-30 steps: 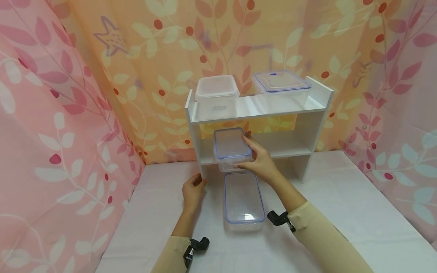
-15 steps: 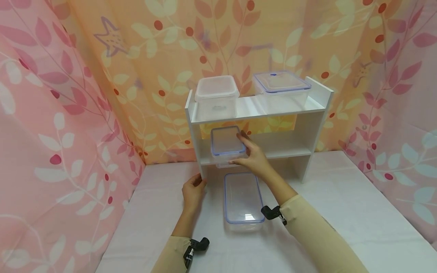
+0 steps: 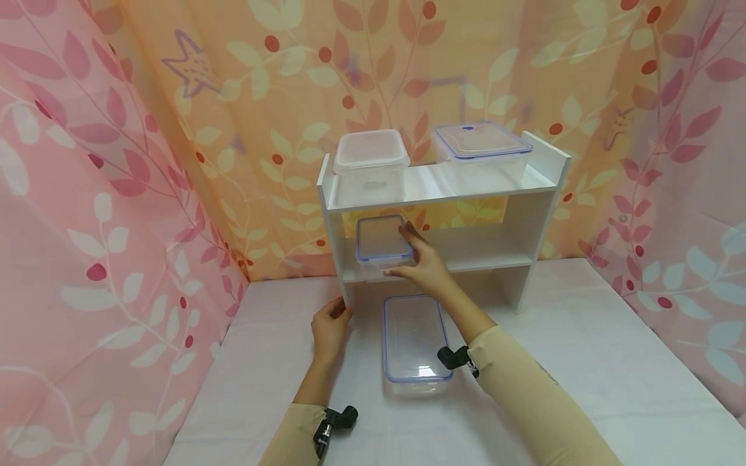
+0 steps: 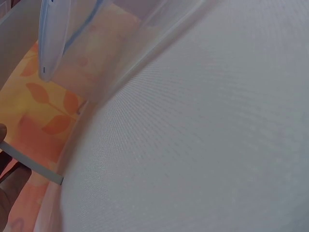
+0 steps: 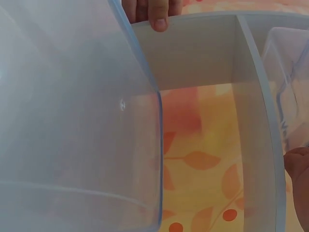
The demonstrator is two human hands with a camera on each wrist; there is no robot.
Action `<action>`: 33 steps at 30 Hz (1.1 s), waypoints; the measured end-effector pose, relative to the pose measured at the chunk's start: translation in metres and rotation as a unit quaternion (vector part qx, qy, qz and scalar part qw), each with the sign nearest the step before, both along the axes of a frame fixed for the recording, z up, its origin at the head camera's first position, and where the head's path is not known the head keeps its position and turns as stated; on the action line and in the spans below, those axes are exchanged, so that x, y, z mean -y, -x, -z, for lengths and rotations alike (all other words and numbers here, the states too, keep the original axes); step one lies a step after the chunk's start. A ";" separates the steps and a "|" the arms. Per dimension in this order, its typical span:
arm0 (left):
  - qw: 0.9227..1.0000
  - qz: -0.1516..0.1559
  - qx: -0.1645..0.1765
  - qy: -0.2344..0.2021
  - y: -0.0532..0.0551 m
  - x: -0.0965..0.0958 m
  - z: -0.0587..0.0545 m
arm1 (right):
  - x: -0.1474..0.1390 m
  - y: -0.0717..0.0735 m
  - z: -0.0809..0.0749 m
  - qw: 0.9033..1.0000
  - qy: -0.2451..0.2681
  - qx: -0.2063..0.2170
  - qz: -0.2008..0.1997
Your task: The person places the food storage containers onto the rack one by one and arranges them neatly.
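The small box has shifted left and away from us; our right hand grips it, our left hand pinches the shelf unit.

- This is looking like a little booth; I am not able to tell which building.
- Orange leafy cloth is hanging behind the back edge of the table.
- Pink leafy cloth is hanging by both side edges.

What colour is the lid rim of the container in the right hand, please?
The lid rim is blue, and it shows best in the head view.
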State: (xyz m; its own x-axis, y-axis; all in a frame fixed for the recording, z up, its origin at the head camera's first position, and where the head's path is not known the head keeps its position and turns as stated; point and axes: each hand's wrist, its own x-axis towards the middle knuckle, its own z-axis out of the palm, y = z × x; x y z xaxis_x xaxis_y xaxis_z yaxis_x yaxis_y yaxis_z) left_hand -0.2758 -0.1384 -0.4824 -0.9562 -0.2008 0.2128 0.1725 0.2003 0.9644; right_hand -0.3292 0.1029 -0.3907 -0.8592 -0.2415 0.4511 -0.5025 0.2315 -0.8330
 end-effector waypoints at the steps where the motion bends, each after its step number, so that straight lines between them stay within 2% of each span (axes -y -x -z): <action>1: 1.000 -0.002 -0.002 0.003 0.001 0.000 0.000 | 0.000 0.001 0.000 1.000 0.000 0.001 -0.002; 8: 1.000 -0.006 0.000 0.017 0.005 0.001 0.002 | 0.004 0.005 -0.003 1.000 -0.011 0.019 -0.007; 11: 1.000 -0.005 0.004 0.015 0.005 0.001 0.002 | 0.006 0.007 -0.003 1.000 -0.017 0.014 -0.007; 21: 1.000 0.001 -0.006 0.012 0.002 0.001 0.000 | 0.009 0.009 -0.001 1.000 -0.021 0.010 -0.007; 28: 0.999 -0.029 -0.026 0.011 0.025 0.003 0.034 | 0.009 0.009 -0.002 0.999 -0.043 0.007 0.009; 33: 0.999 -0.031 -0.020 0.010 0.026 0.002 0.034 | 0.009 0.009 -0.004 0.997 -0.076 0.003 0.022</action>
